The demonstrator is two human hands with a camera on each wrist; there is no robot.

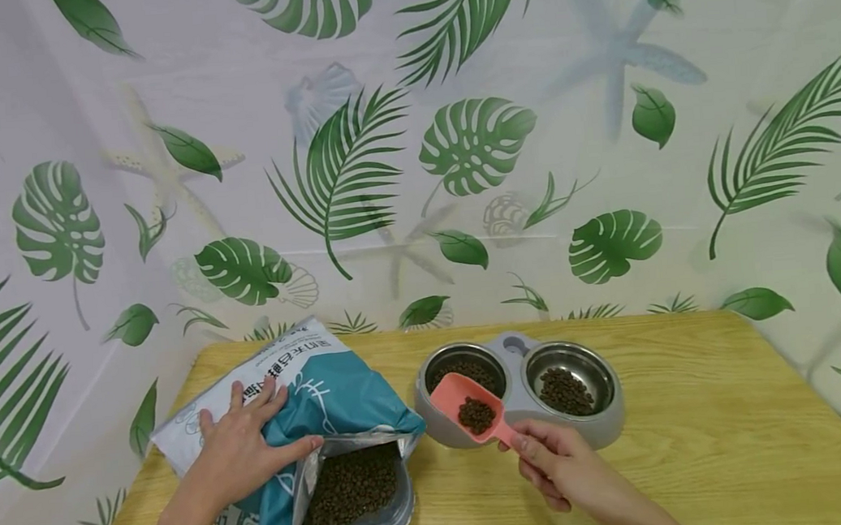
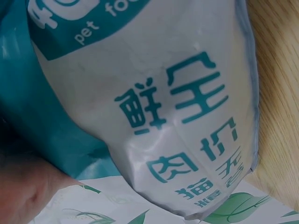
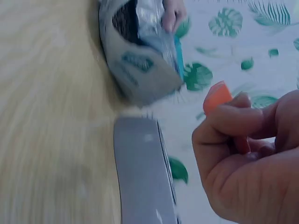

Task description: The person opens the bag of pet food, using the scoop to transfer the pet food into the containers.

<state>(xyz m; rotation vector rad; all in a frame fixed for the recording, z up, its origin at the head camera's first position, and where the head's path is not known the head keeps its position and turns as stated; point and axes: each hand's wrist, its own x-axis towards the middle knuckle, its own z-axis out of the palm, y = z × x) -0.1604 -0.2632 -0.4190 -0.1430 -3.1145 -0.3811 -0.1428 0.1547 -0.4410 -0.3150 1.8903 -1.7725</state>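
Note:
My left hand (image 1: 238, 442) rests with spread fingers on a teal and white pet food bag (image 1: 349, 389), whose mouth gapes toward me. Brown kibble (image 1: 352, 488) shows inside. My right hand (image 1: 563, 468) grips the handle of a coral-pink scoop (image 1: 450, 392), which carries a small heap of kibble above the near side of the left steel bowl (image 1: 496, 359). Kibble lies in that bowl, partly hidden by the scoop, and also in the right steel bowl (image 1: 604, 372). In the right wrist view, my fingers curl round the scoop's handle (image 3: 242, 144).
Both bowls sit in one grey double stand (image 1: 608, 428) on a wood-grain table (image 1: 731, 403), right of the bag. A leaf-patterned cloth (image 1: 524, 271) hangs behind the table's far edge and along the left side.

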